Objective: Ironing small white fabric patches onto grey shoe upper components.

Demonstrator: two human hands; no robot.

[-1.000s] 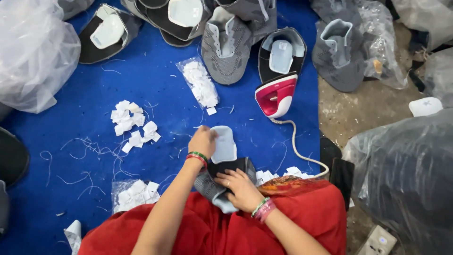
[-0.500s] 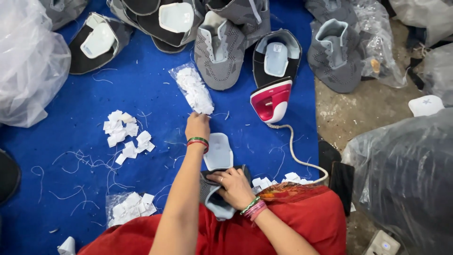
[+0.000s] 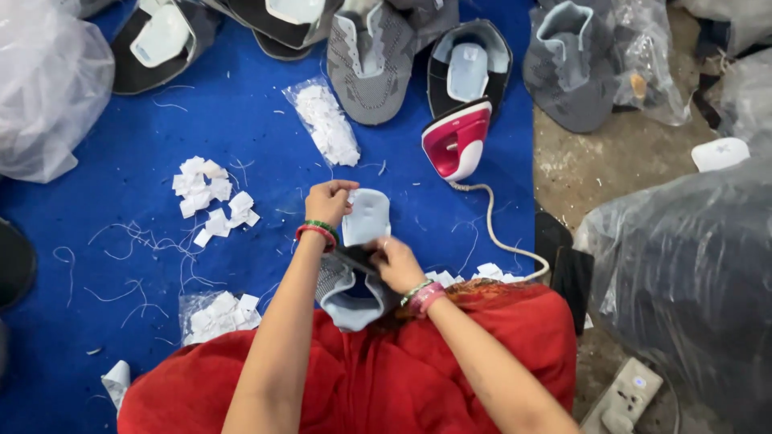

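A grey shoe upper [image 3: 347,299] lies on my lap over the red cloth, its pale tongue piece [image 3: 367,217] sticking out onto the blue mat. My left hand [image 3: 328,202] is closed at the left edge of that pale piece, pinching it. My right hand [image 3: 396,262] presses on the dark part of the upper just below the pale piece. Both wrists carry bangles.
A pink and white iron [image 3: 457,140] stands on the blue mat [image 3: 96,265] beyond my hands, its cord trailing right. A clear bag of white pieces [image 3: 326,122], loose white pieces [image 3: 211,198], several grey uppers [image 3: 371,58], plastic bags and a power strip [image 3: 626,394] surround me.
My left hand drew back from near the bag of white pieces to the pale tongue piece. My right hand shifted slightly on the upper.
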